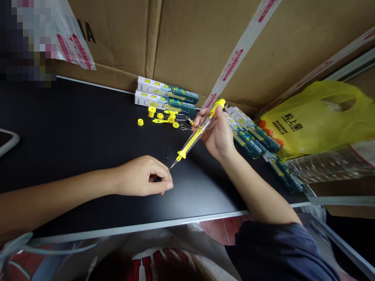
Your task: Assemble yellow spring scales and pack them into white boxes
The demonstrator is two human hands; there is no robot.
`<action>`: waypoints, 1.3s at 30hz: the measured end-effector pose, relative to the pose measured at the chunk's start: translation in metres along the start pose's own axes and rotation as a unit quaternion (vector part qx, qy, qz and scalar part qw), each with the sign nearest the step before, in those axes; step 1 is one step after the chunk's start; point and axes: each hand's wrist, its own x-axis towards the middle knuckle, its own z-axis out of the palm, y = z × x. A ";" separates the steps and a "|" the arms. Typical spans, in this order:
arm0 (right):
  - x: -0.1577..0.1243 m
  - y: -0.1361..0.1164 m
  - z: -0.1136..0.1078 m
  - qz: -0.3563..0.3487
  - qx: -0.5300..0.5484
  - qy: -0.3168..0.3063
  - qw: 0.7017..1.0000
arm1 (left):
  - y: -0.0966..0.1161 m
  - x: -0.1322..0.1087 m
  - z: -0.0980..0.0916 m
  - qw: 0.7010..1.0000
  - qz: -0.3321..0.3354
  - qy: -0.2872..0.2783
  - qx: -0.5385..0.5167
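Observation:
A clear tubular spring scale (192, 141) with yellow end fittings and a yellow inner scale slants over the black table. My right hand (219, 137) is closed around its upper part, near the yellow cap. At the lower end, a thin metal hook (173, 165) runs down to my left hand (146, 176). The fingers of that hand are pinched together on the hook, and its tip is hidden by them. Behind the scale lie loose yellow plastic parts (151, 112), among them small caps and a stick-like piece, with bent metal wire hooks (186, 128).
Two stacked spring-scale boxes (166, 100) lie at the back against a large cardboard box (190, 43). Several more boxes (249, 134) are at the right, beside a yellow plastic bag (319, 121) and a clear plastic bottle (325, 166). A white-edged device (10, 142) sits at far left.

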 end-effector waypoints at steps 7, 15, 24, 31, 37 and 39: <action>0.004 -0.003 -0.005 -0.023 -0.064 0.006 0.998 | 0.008 -0.002 -0.003 1.000 0.000 -0.019 -0.007; -0.007 -0.006 0.007 -0.004 0.021 -0.024 0.999 | -0.002 0.000 -0.004 0.971 -0.113 0.212 -0.015; -0.026 -0.017 0.022 0.001 0.036 -0.034 0.999 | 0.006 -0.004 -0.007 0.935 -0.130 0.285 0.168; -0.038 -0.009 0.031 0.026 0.103 -0.162 0.981 | -0.004 -0.004 -0.008 0.939 -0.084 0.284 0.176; -0.012 -0.023 -0.004 0.007 -0.104 -0.252 0.962 | -0.005 -0.004 -0.011 0.939 -0.075 0.278 0.190; 0.008 -0.025 -0.034 -0.088 -0.278 -0.141 0.946 | -0.005 -0.004 -0.013 0.936 -0.074 0.283 0.194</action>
